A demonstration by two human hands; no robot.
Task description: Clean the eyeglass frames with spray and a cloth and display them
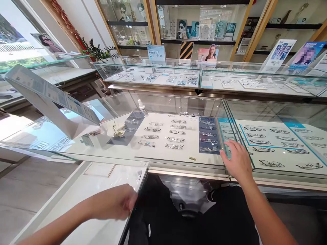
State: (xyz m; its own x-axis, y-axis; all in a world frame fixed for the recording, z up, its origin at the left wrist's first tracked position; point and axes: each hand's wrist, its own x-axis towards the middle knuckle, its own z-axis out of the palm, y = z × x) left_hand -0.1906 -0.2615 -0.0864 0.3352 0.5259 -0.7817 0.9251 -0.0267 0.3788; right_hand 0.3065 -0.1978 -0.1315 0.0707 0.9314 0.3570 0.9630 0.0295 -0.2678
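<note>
My left hand (119,202) is curled closed, slightly blurred, above the right edge of a pulled-out white drawer (84,207). Its fingertips are turned away, so whatever they hold, if anything, is hidden. My right hand (238,162) rests with fingers apart on the glass top of the display case (178,162), near the joint between two panes. Beneath the glass, several pairs of eyeglasses (175,140) lie in rows on a white board. More eyeglasses (208,140) lie on a dark blue strip just left of my right hand.
A tilted display stand (53,98) rises on the counter at left. Inside the case are a white spray bottle (142,107) and a small gold piece (192,158). Another glass case (163,73) runs across behind, with a potted plant (99,51) by it. My lap is close below the counter.
</note>
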